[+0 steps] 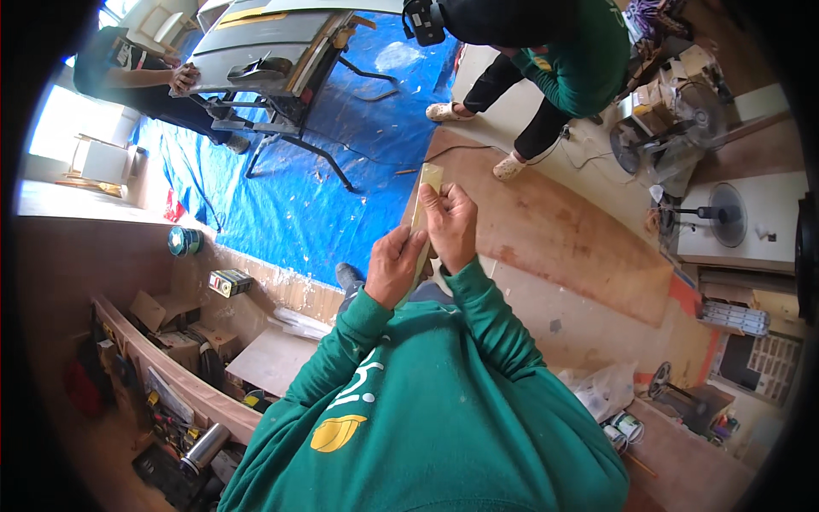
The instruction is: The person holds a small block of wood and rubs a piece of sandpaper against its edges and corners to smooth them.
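Both hands are in front of my chest on one narrow, flat, pale-yellow strip (432, 177), perhaps wood. My right hand (450, 224) grips it near its far end, thumb pressed on its face. Lower down and to the left, my left hand (397, 264) is closed round the strip, with thumb and fingers along its edge. The strip's top sticks out beyond my right hand, and its lower part is mostly hidden behind my fingers.
A table saw (256, 38) on folding legs stands on a blue tarp (281, 222); a person's hand (183, 78) rests at its edge. Another person (554, 77) bends at upper right. A wooden board (554, 230), fans (728, 215), paint cans (185, 241) and a tool bin (171, 367) surround me.
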`<state>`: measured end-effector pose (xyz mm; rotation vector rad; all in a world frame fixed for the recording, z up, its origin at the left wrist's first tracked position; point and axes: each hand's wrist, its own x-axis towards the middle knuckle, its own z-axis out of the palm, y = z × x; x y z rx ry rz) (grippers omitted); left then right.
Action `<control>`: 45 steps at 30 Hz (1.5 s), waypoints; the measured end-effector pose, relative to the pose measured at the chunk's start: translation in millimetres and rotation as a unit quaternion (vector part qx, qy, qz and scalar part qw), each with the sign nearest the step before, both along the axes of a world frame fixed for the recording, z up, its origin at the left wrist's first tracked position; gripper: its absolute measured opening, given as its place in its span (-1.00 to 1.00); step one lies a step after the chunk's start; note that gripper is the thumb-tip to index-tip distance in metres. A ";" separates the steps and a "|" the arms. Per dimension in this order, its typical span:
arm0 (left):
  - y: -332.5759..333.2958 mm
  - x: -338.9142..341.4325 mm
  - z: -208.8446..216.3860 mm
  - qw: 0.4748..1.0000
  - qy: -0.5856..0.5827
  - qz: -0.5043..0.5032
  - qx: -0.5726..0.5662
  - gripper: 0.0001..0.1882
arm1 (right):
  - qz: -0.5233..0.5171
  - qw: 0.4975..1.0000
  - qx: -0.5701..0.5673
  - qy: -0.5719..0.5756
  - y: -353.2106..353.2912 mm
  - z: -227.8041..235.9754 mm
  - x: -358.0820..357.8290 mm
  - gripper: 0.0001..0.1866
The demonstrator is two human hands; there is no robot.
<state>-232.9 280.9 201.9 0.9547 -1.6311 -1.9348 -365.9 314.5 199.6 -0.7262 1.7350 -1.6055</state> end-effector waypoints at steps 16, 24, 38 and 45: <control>-1.1 -3.1 -2.7 0.992 -0.068 -0.062 -0.090 -0.77 | -0.070 0.994 -0.079 0.019 4.2 -16.3 17.2 -0.70; -10.3 5.1 10.0 0.995 -0.033 -0.069 0.063 -0.73 | 0.083 0.989 -0.099 -0.072 25.4 4.2 13.1 -0.31; -4.9 -1.8 5.3 0.995 -0.053 -0.077 0.027 -0.77 | 0.041 0.989 -0.118 -0.074 25.1 2.1 7.2 -0.42; 9.6 -1.6 7.8 0.992 -0.070 -0.070 -0.080 -0.77 | -0.020 0.997 -0.070 0.012 29.6 -8.3 22.3 -0.48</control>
